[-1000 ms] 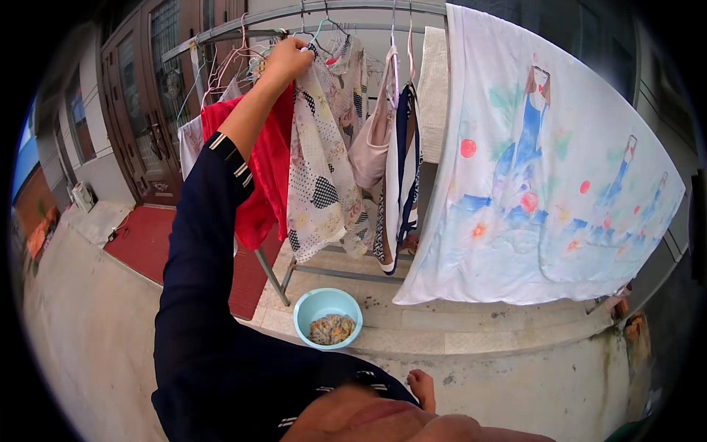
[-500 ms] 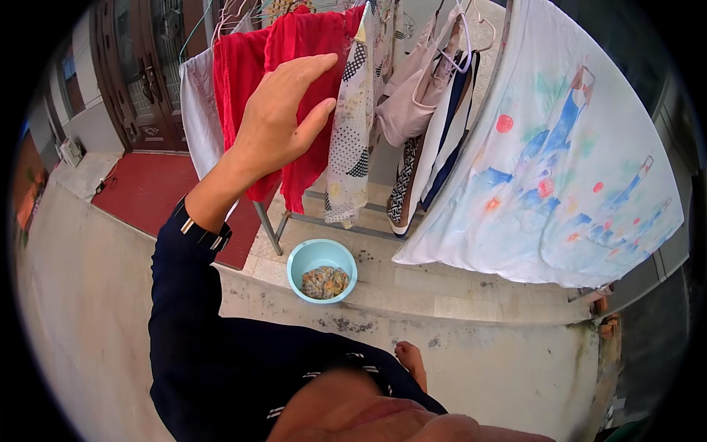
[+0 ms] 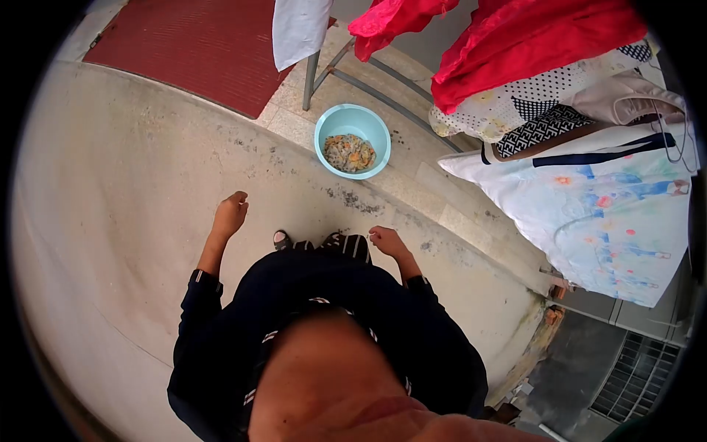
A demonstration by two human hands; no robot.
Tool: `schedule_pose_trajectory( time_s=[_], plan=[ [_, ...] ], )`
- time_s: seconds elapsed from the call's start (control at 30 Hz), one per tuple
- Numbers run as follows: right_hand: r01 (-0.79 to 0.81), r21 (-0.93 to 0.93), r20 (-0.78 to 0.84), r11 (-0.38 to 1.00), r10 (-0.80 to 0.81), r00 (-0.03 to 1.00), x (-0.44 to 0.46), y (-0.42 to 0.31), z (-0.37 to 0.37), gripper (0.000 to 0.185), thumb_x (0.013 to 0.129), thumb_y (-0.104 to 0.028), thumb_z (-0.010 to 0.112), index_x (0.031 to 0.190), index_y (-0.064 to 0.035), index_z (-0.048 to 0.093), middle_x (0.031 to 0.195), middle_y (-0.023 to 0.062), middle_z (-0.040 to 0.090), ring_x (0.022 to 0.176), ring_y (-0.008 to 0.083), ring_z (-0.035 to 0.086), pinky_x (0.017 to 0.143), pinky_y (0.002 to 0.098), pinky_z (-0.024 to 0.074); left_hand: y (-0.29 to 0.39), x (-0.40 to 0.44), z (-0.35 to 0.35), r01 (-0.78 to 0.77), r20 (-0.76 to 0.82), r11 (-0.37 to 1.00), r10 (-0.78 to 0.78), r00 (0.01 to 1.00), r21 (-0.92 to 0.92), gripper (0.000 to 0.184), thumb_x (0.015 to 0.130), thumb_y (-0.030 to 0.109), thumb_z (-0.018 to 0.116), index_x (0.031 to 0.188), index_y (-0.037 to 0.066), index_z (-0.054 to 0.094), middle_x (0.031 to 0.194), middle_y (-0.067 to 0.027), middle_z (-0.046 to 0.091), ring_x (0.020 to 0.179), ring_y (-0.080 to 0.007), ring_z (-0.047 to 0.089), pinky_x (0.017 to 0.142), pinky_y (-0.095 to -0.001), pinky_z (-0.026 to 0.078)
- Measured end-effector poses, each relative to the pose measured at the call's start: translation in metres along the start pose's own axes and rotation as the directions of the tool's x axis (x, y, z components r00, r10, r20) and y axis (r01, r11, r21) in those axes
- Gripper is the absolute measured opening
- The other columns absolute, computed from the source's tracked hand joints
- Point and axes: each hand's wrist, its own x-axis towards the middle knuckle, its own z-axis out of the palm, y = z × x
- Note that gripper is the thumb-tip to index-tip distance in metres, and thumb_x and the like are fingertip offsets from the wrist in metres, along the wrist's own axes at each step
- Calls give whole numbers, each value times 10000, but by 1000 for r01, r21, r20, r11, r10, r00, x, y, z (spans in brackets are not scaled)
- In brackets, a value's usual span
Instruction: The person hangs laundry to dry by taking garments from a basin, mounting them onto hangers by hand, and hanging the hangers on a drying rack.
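My left hand point(image 3: 230, 215) hangs at my left side over the concrete, its fingers curled and nothing visible in them. On the other side, my right hand point(image 3: 388, 241) is low beside my body, fingers curled, with nothing to be seen in it. Nearest to both is a light blue basin point(image 3: 374, 121) on the tiled step, holding a crumpled patterned cloth point(image 3: 350, 152). Red garments point(image 3: 530, 48), a dotted floral garment point(image 3: 541, 92), a beige bra point(image 3: 626, 96) and a white printed sheet point(image 3: 589, 214) hang at the upper right.
Metal legs and bars of the drying rack point(image 3: 375, 92) stand behind the basin. A dark red mat point(image 3: 195, 51) lies at the upper left, with a white cloth point(image 3: 300, 29) hanging by it. The step edge runs diagonally across the ground.
The raised hand has left the hanging clothes and come down beside my body. My view has tilted down and turned, so the clothes now appear at the upper right.
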Motion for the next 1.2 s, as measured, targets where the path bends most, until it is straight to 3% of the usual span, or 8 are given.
schedule_pose_trajectory(
  time_s=[0.2,0.43,0.73,0.83,0.93,1.03,1.13,1.2],
  plan=[
    [-70,-25,277,997,74,958,106,-19,30,231,848,-147,515,1014,-4,590,842,117,643,753,183,634,666,323,496,-74,-175,80,518,309,855,-501,808,34,214,740,125,591,929,26,566,853,-207,627,834,-365,607,706,-436,491],
    [5,-376,247,927,95,964,294,40,71,267,857,-134,520,1090,-11,563,894,154,633,808,283,620,692,377,480,-73,-158,168,685,329,708,-615,717,-170,205,813,139,542,978,21,573,857,-198,632,781,-334,625,690,-395,497],
    [-518,-515,-247,683,460,853,490,153,172,394,877,-318,515,1168,-53,533,927,178,628,820,337,604,658,451,472,-95,-151,321,796,300,239,-835,461,-557,194,854,98,524,1015,-3,561,831,-115,647,757,-169,635,676,-286,500],
    [-679,-373,-153,632,680,717,527,212,179,403,879,-319,516,1164,-35,538,934,183,629,776,310,599,628,443,466,-92,-143,342,855,415,162,-820,394,-492,181,845,73,522,1000,-12,561,809,-106,636,751,-154,628,683,-274,503],
    [-502,-615,65,608,674,736,540,261,171,375,871,-321,533,1115,-40,572,914,166,635,719,280,580,604,398,458,-95,-134,353,834,419,193,-792,443,-517,184,847,56,521,1014,-11,555,826,-108,637,736,-150,632,675,-266,507],
    [-654,102,-104,750,662,743,516,271,139,286,857,-255,547,1078,-75,573,1003,100,602,734,232,554,653,344,435,-104,-133,358,788,369,180,-808,460,-588,187,853,59,516,1026,-8,545,830,-110,639,735,-160,640,667,-259,504],
    [-309,736,-277,602,684,675,460,168,75,326,848,-194,533,1149,-71,516,1183,98,541,919,222,544,798,341,409,-102,-106,321,775,318,280,-794,518,-566,185,859,62,513,1028,-8,542,821,-108,637,717,-159,633,656,-261,505],
    [-74,947,-94,313,489,867,413,131,19,415,836,-217,541,1209,-48,470,1244,113,507,1094,235,494,923,360,373,-99,-93,303,741,282,326,-776,565,-588,179,855,64,521,1022,1,543,790,-106,628,693,-161,623,639,-268,505]
  ],
)
